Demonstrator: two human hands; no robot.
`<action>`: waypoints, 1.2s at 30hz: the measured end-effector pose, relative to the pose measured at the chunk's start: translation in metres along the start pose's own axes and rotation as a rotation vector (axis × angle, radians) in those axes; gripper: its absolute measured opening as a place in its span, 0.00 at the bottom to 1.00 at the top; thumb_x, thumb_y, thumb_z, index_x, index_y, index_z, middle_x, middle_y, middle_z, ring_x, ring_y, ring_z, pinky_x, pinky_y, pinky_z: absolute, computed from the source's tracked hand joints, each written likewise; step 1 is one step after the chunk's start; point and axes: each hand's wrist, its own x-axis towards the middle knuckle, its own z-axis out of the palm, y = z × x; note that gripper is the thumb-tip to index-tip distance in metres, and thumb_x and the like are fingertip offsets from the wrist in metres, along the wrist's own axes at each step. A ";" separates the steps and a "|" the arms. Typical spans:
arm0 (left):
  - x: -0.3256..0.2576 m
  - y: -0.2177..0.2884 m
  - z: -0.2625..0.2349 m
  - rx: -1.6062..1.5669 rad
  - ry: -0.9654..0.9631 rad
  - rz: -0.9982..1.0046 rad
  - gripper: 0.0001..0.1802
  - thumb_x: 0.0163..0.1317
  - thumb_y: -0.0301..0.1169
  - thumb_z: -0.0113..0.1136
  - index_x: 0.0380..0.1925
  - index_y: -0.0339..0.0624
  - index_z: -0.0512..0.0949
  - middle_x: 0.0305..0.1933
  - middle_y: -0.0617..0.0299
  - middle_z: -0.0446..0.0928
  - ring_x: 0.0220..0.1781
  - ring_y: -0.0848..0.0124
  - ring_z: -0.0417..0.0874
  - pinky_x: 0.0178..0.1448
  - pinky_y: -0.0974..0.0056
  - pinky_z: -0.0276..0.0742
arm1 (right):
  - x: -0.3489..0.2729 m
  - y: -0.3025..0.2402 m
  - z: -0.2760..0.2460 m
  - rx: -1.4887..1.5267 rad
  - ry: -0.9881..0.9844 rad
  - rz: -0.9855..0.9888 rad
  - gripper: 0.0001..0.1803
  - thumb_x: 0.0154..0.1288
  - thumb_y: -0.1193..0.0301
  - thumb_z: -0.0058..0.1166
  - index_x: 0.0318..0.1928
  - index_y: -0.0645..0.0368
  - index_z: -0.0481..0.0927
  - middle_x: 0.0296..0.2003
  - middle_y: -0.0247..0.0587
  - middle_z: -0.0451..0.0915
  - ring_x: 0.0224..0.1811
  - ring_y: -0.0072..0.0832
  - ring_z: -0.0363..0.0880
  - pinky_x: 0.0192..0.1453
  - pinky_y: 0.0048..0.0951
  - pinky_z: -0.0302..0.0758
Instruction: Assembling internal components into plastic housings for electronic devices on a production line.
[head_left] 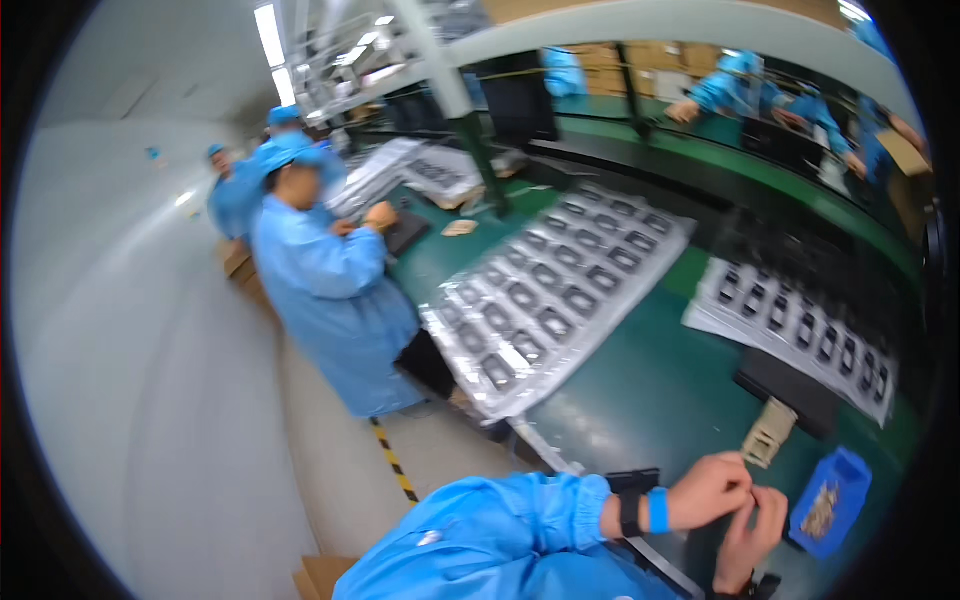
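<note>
My left hand (708,491), with a black band and a blue band at its wrist, meets my right hand (752,537) over the near edge of the green bench. Both have their fingers bent and pinched together at the tips. Whatever is between them is too small or hidden to make out. Just beyond the fingertips, a beige frame-like part (768,433) leans against a flat black block (785,390). Right of my hands sits a blue bin (850,478) containing several small pale pieces (822,510).
Left of centre on the bench (610,420), a plastic-covered tray (545,385) carries rows of dark parts. Another white tray (700,318) of dark parts lies at the right. A co-worker (320,280) in blue stands at the left. A post (480,160) rises behind.
</note>
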 end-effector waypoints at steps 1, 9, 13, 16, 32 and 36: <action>-0.001 -0.004 -0.002 0.022 0.011 0.008 0.05 0.56 0.27 0.58 0.27 0.35 0.78 0.29 0.53 0.73 0.32 0.58 0.75 0.37 0.60 0.72 | 0.004 0.001 0.003 -0.016 -0.031 -0.022 0.04 0.61 0.83 0.50 0.37 0.67 0.74 0.34 0.50 0.75 0.37 0.46 0.75 0.43 0.39 0.72; 0.012 0.022 -0.023 0.117 -0.020 -0.155 0.03 0.60 0.23 0.62 0.31 0.33 0.81 0.32 0.60 0.78 0.32 0.73 0.77 0.36 0.70 0.73 | 0.024 -0.004 0.010 0.179 0.049 0.152 0.05 0.60 0.77 0.60 0.37 0.62 0.80 0.33 0.45 0.79 0.31 0.38 0.80 0.33 0.32 0.77; 0.014 0.024 -0.012 0.049 -0.060 -0.213 0.04 0.60 0.23 0.62 0.31 0.33 0.82 0.32 0.62 0.76 0.31 0.78 0.75 0.33 0.73 0.70 | 0.019 0.000 0.003 0.259 0.073 0.265 0.04 0.59 0.79 0.58 0.36 0.63 0.80 0.32 0.43 0.79 0.31 0.34 0.80 0.33 0.30 0.76; 0.013 0.025 -0.009 0.061 -0.065 -0.222 0.03 0.60 0.22 0.61 0.32 0.32 0.82 0.32 0.62 0.76 0.30 0.79 0.74 0.33 0.73 0.70 | 0.017 0.003 0.000 0.284 0.058 0.293 0.03 0.59 0.79 0.58 0.36 0.64 0.80 0.31 0.43 0.78 0.30 0.33 0.79 0.32 0.28 0.75; 0.061 0.048 0.032 0.156 -0.240 -0.020 0.03 0.56 0.22 0.63 0.30 0.32 0.83 0.30 0.61 0.78 0.28 0.76 0.75 0.32 0.72 0.70 | -0.002 0.060 -0.075 0.711 0.783 0.473 0.06 0.72 0.74 0.47 0.43 0.64 0.74 0.26 0.33 0.75 0.26 0.20 0.77 0.33 0.23 0.78; 0.088 0.030 0.090 0.189 -0.347 0.050 0.06 0.53 0.29 0.68 0.26 0.36 0.84 0.26 0.60 0.79 0.24 0.73 0.76 0.29 0.69 0.71 | -0.022 0.107 -0.094 0.608 1.057 0.436 0.06 0.73 0.72 0.46 0.43 0.62 0.74 0.24 0.31 0.72 0.23 0.18 0.72 0.30 0.23 0.75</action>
